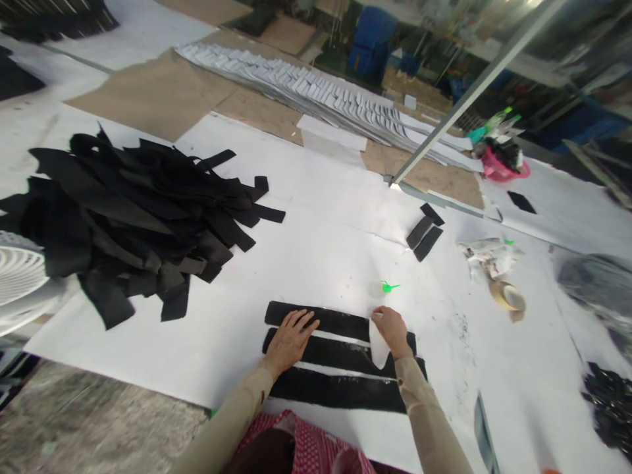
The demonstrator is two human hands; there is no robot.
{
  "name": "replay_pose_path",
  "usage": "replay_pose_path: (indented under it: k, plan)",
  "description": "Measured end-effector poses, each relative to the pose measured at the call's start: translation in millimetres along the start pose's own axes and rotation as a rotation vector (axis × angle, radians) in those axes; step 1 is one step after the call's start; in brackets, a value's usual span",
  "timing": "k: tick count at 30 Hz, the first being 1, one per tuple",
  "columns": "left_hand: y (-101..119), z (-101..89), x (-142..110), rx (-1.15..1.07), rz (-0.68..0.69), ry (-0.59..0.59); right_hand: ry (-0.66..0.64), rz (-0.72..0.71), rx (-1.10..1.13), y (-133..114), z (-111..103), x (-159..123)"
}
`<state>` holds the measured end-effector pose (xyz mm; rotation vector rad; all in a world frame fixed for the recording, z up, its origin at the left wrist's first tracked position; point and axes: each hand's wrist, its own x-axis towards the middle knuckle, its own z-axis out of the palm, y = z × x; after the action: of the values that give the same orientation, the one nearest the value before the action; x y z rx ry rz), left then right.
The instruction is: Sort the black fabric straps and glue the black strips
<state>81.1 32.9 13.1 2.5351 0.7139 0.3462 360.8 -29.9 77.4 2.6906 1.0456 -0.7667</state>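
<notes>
Three long black fabric strips (340, 392) lie side by side on the white paper-covered table (316, 217) in front of me. My left hand (290, 337) rests flat on the left end of the upper two strips, fingers spread. My right hand (394, 329) is closed on a white squeeze bottle (378, 345), tipped over the strips near their right part. A small green cap (388, 287) lies just beyond the strips.
A big heap of black strips (133, 210) sits at the left, by a white fan (20, 273). Three short black pieces (424, 234), a tape roll (508, 296), crumpled paper (488, 257), rows of grey pieces (326, 92) and a metal pole (474, 89) lie beyond.
</notes>
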Motion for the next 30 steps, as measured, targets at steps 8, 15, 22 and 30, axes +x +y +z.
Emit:
replay_pose_path:
  k: [8, 15, 22, 30]
  plan:
    - [-0.5, 2.0, 0.3, 0.023, 0.006, -0.006, -0.056, -0.199, 0.111, -58.9, 40.6, -15.1]
    - [0.1, 0.7, 0.8, 0.043, 0.016, -0.005, 0.02, 0.084, 0.074, 25.3, -4.9, -0.8]
    - [-0.1, 0.2, 2.8, 0.046, 0.023, -0.027, -0.092, -0.007, 0.196, 12.8, 26.5, -7.1]
    - [-0.4, 0.6, 1.2, 0.031, 0.039, -0.001, 0.016, 0.104, 0.061, 35.4, -4.5, -1.6]
